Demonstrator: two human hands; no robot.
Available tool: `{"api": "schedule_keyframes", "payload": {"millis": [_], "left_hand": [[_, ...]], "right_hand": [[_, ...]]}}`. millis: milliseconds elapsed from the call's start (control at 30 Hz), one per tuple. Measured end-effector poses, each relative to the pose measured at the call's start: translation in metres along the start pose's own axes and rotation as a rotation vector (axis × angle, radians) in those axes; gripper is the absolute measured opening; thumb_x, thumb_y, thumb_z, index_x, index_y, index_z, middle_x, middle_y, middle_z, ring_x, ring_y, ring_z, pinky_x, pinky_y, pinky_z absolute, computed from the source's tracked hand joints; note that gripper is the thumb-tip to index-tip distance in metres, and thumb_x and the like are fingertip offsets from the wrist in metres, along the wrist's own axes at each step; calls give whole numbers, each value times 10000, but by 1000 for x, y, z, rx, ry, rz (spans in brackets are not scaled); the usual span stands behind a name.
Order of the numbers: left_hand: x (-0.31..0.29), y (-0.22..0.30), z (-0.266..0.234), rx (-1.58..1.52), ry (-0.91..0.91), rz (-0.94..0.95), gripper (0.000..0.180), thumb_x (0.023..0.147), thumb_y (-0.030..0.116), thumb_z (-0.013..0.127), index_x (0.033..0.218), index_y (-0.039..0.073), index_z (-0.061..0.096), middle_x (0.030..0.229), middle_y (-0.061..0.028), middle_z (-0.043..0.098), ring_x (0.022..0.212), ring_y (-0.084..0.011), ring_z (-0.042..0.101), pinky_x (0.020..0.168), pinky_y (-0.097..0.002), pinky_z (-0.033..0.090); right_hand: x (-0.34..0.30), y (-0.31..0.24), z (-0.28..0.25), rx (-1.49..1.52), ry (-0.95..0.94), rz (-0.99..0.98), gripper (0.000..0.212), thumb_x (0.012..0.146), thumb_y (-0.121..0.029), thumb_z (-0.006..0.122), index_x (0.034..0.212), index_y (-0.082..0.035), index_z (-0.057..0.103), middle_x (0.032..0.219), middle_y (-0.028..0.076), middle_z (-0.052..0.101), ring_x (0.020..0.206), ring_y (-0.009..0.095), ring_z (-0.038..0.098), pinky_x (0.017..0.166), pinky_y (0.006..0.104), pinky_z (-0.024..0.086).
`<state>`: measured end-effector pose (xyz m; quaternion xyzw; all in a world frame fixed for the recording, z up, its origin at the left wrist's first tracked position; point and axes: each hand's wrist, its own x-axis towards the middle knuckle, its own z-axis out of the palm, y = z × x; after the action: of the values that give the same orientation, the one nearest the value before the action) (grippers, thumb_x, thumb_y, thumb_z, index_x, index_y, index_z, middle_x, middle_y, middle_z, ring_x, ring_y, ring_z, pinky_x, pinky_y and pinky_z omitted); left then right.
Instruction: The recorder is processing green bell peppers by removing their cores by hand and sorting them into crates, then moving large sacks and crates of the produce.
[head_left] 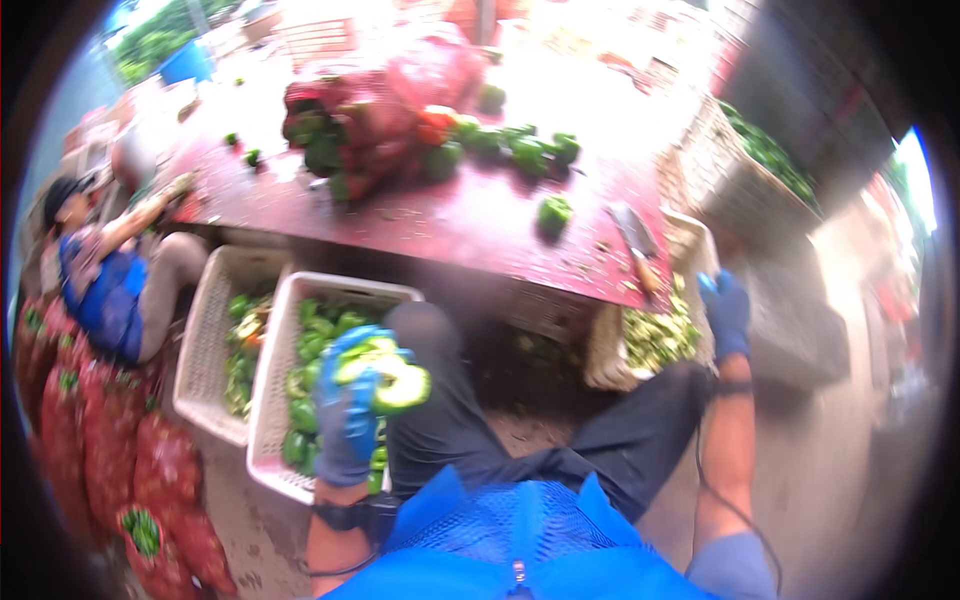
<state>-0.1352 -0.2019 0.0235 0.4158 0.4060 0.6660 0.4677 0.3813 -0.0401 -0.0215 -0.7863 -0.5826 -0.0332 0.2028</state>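
Left hand (348, 412) holds a cut green pepper (402, 389).

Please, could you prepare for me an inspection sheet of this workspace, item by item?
Surface: red tabletop, bearing a filled mesh sack and loose green peppers.
Job's things: cut green pepper; knife lying near the table's edge.
Clutter: small scraps scattered beside the knife.
Hands: both gloved; left hand holds the cut green pepper; right hand is near the crate of trimmings, nothing seen in its fingers.
Cables: thin dark cord along the right forearm.
Surroundings: co-worker at left, red sacks nearby.
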Motion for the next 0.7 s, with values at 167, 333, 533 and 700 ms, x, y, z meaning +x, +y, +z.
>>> {"api": "schedule_keyframes", "payload": {"millis": [167, 333, 533, 700], "left_hand": [[-13, -24, 34, 155, -169, -152, 390, 876, 123, 620, 1229, -20, 534, 1116, -114, 633, 981, -181, 638, 887, -321, 518], [-31, -47, 65, 6, -309, -412, 437, 881, 110, 664, 1277, 4, 515, 1148, -99, 625, 1037, -137, 606, 918, -280, 495], [-36, -55, 65, 111, -348, -429, 394, 886, 156, 667, 1231, 24, 531, 1104, -73, 628, 1020, -119, 599, 888, -273, 506], [-43, -71, 64, 305, -336, -388, 407, 888, 176, 671, 1231, 12, 525, 1095, -76, 627, 983, -120, 601, 858, -277, 513]], "right_hand": [[-99, -138, -46, 850, -315, -357, 401, 810, -178, 751, 1144, -4, 611, 807, 68, 632, 676, 109, 615, 592, 264, 504], [-159, -200, -53, 773, -613, -710, 596, 690, -248, 849, 1191, -42, 600, 892, 127, 643, 738, 221, 655, 665, 341, 530], [-173, -197, -34, 767, -685, -798, 568, 711, -257, 817, 1194, -46, 604, 961, 176, 654, 836, 334, 661, 747, 376, 529], [-178, -197, -38, 757, -882, -716, 537, 760, -255, 775, 1226, -57, 595, 1008, 172, 667, 874, 330, 663, 784, 371, 528]]}}
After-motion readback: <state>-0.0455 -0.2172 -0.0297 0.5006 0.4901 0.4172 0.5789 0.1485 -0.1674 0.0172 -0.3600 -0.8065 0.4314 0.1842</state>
